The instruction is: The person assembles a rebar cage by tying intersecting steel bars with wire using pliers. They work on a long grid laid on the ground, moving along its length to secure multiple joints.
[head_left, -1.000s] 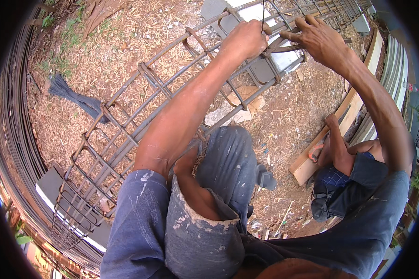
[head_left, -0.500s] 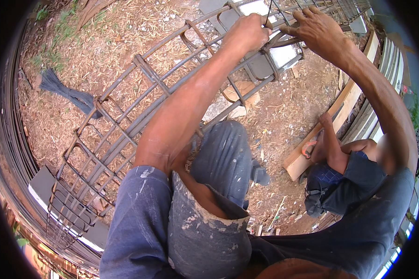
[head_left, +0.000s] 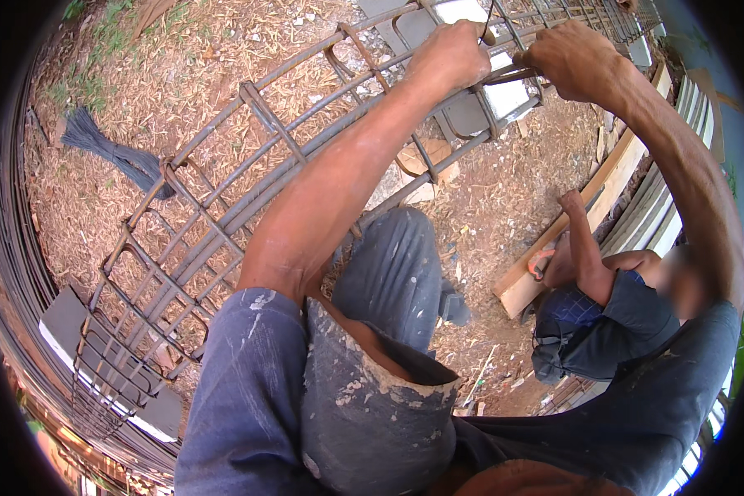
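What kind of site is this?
Likely an outdoor construction yard: both hands, left hand and right hand, work on a rebar cage, with timber planks on bare littered ground.

You see a dark bundle of tie wires [head_left: 112,153] lying on the mulch-strewn ground [head_left: 512,190]. A crouching person [head_left: 612,318] works by a wooden plank [head_left: 591,207] at your right.

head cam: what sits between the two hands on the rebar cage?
In the head view, a thin tie wire bridges the short gap between left hand and right hand, over the rebar cage bars.
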Tool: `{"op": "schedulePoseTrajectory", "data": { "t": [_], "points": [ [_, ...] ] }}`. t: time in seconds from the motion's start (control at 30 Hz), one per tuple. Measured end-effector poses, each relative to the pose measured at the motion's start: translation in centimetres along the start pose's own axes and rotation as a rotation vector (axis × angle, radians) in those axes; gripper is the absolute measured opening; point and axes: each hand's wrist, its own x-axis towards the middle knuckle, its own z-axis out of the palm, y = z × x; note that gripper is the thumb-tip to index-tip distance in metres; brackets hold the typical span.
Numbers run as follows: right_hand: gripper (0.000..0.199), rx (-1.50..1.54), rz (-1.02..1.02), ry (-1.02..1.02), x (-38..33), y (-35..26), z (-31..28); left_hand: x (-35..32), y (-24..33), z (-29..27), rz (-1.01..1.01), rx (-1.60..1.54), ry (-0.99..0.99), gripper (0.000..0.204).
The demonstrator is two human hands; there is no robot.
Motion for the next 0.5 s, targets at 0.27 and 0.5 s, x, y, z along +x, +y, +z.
{"op": "schedulePoseTrajectory", "data": {
  "t": [0.27,0.5],
  "points": [
    [0.015,0.161,-0.017,-0.169,0.6,1.5,-3.4,-2.1,4.8,7.8,0.185,0.012,0.705,0.061],
    [0.012,-0.141,0.163,0.072,1.4,2.5,-3.3,4.4,1.8,5.5,-0.016,-0.502,0.147,0.04]
  ]
}}
